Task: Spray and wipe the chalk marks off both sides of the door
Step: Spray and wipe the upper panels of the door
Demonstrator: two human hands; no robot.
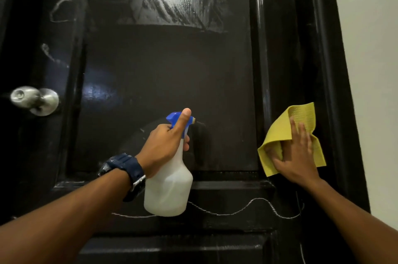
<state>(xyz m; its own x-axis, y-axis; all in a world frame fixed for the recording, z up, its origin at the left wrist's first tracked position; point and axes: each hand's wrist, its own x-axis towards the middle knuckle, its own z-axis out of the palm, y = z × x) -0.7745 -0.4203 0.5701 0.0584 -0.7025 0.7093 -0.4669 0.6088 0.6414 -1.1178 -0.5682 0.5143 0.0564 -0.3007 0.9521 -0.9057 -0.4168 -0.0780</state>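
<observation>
The job looks partly done on this side of the door: the upper panel shines wet and smeared, but a wavy chalk line crosses the lower rail and fainter marks remain at upper left (the other side cannot be judged). The left hand grips the spray bottle, whose contents cannot be made out. The right hand presses a yellow cloth, fingers spread, against the door's right edge.

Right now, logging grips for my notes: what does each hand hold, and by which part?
Left hand grips the spray bottle at its neck, below the blue trigger head. Right hand presses the yellow cloth flat against the door, palm over its middle.
</observation>
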